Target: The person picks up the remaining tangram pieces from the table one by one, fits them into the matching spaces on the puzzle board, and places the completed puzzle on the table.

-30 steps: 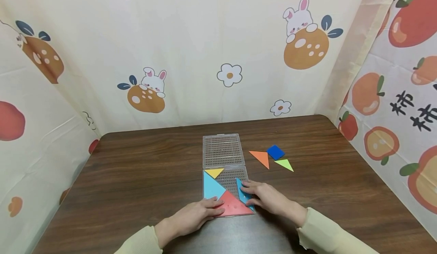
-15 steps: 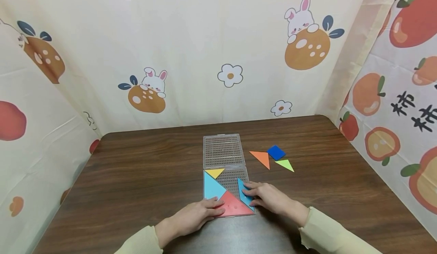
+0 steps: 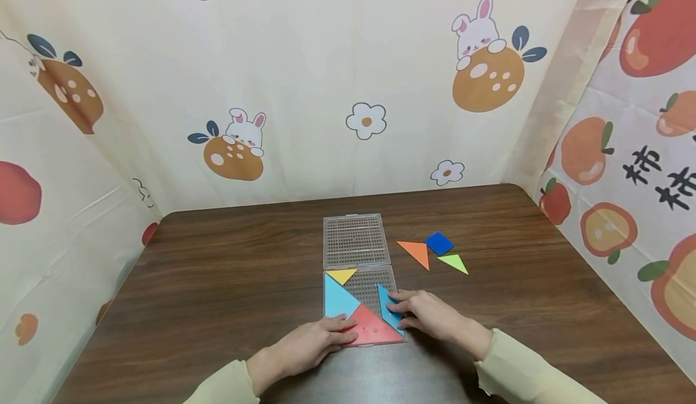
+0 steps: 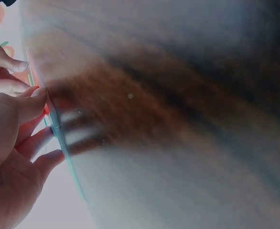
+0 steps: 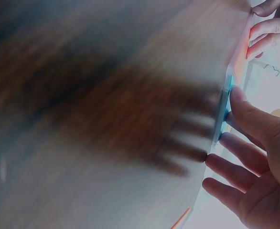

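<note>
Left side of the counter: the left hand rests at the near left corner of the opened clear case, fingers slightly spread and laid on the red triangle; the left wrist view shows its thumb at the near edge. Within the near half, the light blue triangle lies along the left wall, the yellow triangle in the far left corner, and the red triangle along the near wall. Governing relation: the blue parallelogram lies in the case along the right wall, directly under the fingertips of the right hand, which is the nearer of the 2. Its long axis runs from far left to near right, the near tip just beside the red triangle's right corner; flush seating cannot be confirmed under the fingers. The right fingers are parted, loosely bent, touching the parallelogram. Farther right, 3 pieces lie on the counter outside the case: the orange triangle, the dark blue square and the lime green triangle. Against the frame 1.0 s earlier, the right fingertips sit slightly farther right, exposing more of the parallelogram; no other change of position noted.
</note>
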A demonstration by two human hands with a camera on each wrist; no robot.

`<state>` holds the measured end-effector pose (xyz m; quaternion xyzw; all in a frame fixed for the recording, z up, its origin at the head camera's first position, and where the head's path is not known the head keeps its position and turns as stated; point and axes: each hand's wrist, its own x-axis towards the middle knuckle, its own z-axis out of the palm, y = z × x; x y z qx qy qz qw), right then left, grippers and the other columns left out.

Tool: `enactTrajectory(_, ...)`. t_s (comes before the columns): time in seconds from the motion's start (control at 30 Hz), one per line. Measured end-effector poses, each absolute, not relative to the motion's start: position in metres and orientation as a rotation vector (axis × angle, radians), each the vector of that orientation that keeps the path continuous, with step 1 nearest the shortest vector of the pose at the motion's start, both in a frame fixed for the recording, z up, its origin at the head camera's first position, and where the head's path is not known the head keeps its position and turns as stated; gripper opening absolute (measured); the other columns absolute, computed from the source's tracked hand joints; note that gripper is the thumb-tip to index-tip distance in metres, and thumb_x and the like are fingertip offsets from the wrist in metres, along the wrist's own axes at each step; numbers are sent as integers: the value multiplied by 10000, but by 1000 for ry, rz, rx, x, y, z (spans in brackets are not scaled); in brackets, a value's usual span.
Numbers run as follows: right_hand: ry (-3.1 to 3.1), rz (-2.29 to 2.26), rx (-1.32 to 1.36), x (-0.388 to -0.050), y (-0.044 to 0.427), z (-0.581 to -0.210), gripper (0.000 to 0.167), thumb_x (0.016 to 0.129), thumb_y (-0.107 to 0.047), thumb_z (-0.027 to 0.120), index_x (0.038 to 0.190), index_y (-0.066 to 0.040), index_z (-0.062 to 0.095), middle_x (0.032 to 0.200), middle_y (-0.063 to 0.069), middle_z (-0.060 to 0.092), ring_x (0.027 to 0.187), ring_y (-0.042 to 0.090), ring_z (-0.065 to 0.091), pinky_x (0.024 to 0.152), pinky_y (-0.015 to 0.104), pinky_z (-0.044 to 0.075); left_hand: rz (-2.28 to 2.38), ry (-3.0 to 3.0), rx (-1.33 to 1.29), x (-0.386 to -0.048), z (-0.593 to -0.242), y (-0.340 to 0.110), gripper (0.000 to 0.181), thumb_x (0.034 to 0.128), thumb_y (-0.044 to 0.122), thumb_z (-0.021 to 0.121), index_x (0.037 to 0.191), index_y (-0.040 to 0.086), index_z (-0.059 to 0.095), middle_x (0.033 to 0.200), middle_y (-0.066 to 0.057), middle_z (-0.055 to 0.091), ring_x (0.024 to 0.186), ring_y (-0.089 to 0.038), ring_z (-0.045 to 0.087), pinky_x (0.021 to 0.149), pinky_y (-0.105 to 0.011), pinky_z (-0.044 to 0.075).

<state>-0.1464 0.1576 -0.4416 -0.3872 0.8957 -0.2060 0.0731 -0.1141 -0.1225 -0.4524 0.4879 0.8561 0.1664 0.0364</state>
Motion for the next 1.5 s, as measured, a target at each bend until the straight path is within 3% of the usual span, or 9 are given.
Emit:
enactTrajectory(0.33,2682,-637,-1155,-146,160,-438,388,777,-196,673,1120,-26,612,1204,150,532,1116,308,485,868,449,415,519,2622,1466,-113,-452,-123,330,928,171,467,1251,129,523,1306,-12,460,1195,-216,417,886,-344,422)
enactTrajectory(0.6,2737,-645,-1108,-152,168,-435,406,785,-229,669,1119,-6,610,1160,167,556,1044,266,544,827,386,456,523,2630,1476,-114,-453,-124,329,928,168,467,1250,129,524,1302,-13,464,1198,-210,414,892,-344,418)
enactTrajectory(1.03,3033,-607,-917,-183,192,-431,349,741,-192,717,992,32,626,887,86,592,775,174,550,669,304,485,520,2646,1509,-115,-453,-124,328,919,157,484,1242,122,532,1296,-20,471,1192,-212,422,883,-344,425)
enactTrajectory(1.5,3196,-690,-627,-212,209,-433,287,753,-81,700,956,90,590,914,206,571,789,318,599,641,381,509,526,2638,1504,-114,-454,-123,332,920,167,483,1246,125,526,1300,-14,467,1193,-209,421,881,-334,427)
